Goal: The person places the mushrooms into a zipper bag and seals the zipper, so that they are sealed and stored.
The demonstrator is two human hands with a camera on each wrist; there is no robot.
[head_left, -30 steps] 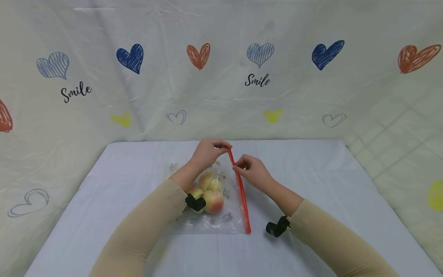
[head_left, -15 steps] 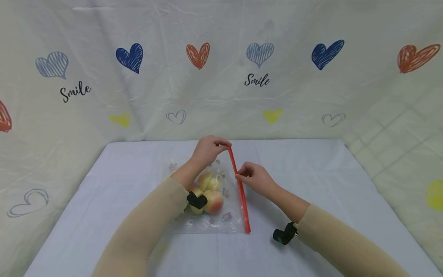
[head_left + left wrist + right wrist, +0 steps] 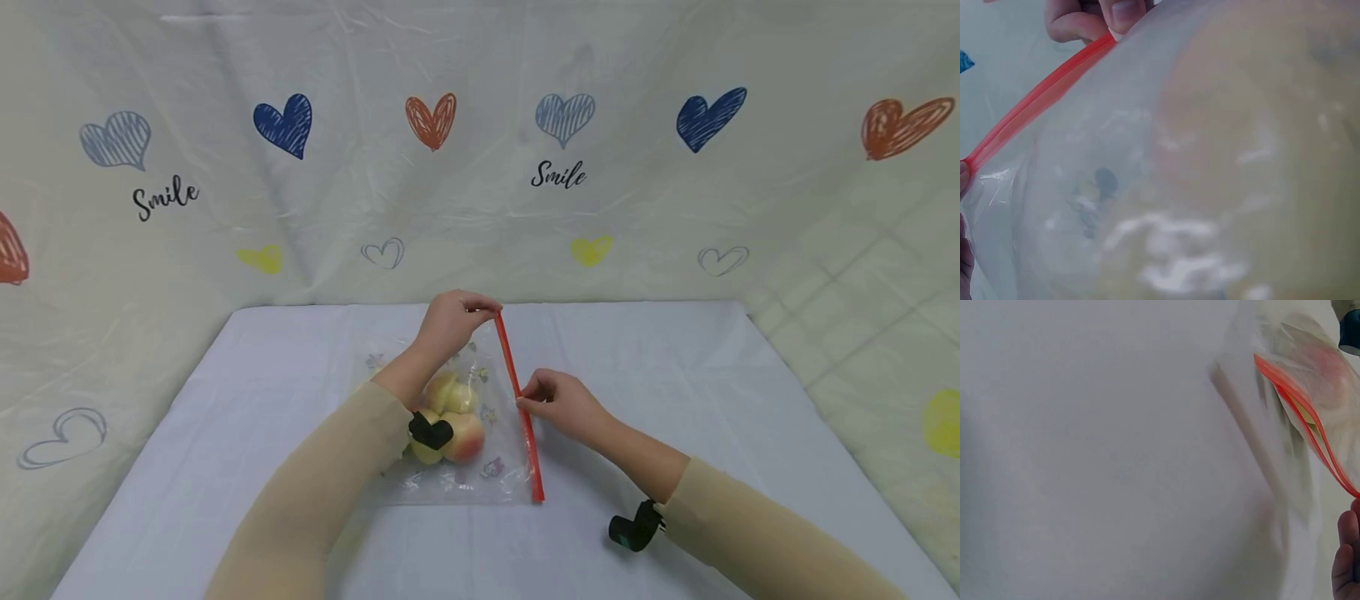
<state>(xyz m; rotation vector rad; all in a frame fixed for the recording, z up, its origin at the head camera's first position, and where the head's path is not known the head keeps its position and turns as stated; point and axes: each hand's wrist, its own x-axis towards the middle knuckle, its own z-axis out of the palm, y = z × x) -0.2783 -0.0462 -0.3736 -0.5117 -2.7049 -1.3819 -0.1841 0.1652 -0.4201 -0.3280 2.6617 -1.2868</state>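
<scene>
A clear zip bag printed with small figures lies on the table, its red zip strip along the right side. Several yellow-and-red peaches are inside, partly behind the left forearm. My left hand pinches the far end of the strip. About midway along it, my right hand pinches a small white slider, mostly covered by the fingers in the left wrist view. In the right wrist view, the two red edges stand apart on the near side of that hand.
A white cloth covers the table. Behind it hangs a pale backdrop printed with hearts and "Smile". Black wrist cameras sit at the left cuff and the right cuff.
My right hand has slid along the red strip toward the near end, moving closer and slightly right. The left hand keeps its pinch on the far end and has risen a little.
</scene>
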